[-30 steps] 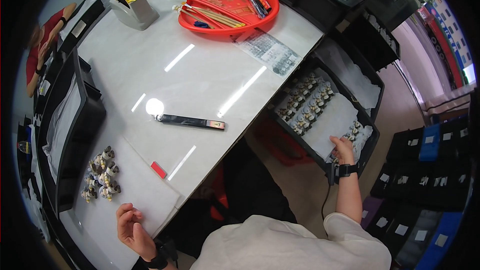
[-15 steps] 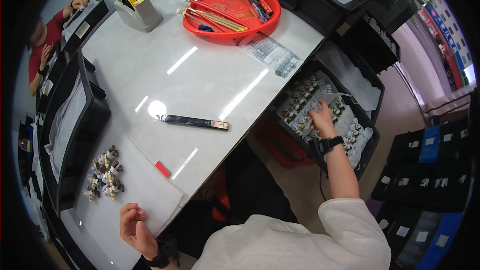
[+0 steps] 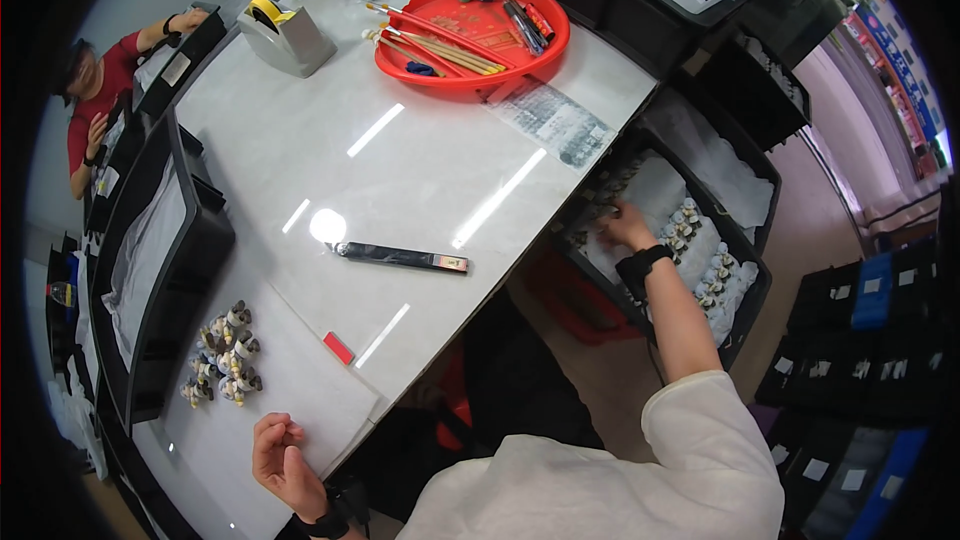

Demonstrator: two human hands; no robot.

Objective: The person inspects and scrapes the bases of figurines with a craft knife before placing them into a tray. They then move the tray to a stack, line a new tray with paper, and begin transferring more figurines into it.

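Note:
My left hand [image 3: 286, 464] rests palm up over the near left edge of the table, its fingers loosely curled, thumb apart, nothing in them. Just beyond it, several small painted figurines [image 3: 222, 354], white and brown with dark parts, lie in a cluster on a white sheet [image 3: 300, 365]. My right hand [image 3: 630, 228] reaches down into a black crate [image 3: 752, 292] beside the table. Its fingers are bent together at the crate's left side; what they hold is hidden. More figurines [image 3: 714, 275] stand in rows there, between white liner sheets [image 3: 660, 188].
A black knife-like tool [image 3: 400, 257] and a red block [image 3: 338, 348] lie on the table. Farther off are a red tray [image 3: 470, 80] with brushes and pens, and a tape dispenser [image 3: 290, 45]. A black bin [image 3: 165, 280] borders the left side. Another person [image 3: 105, 90] works at far left.
My right hand has moved left and slightly down inside the crate, and a white sheet now covers figurines seen before. My left hand keeps its pose; the view has shifted slightly.

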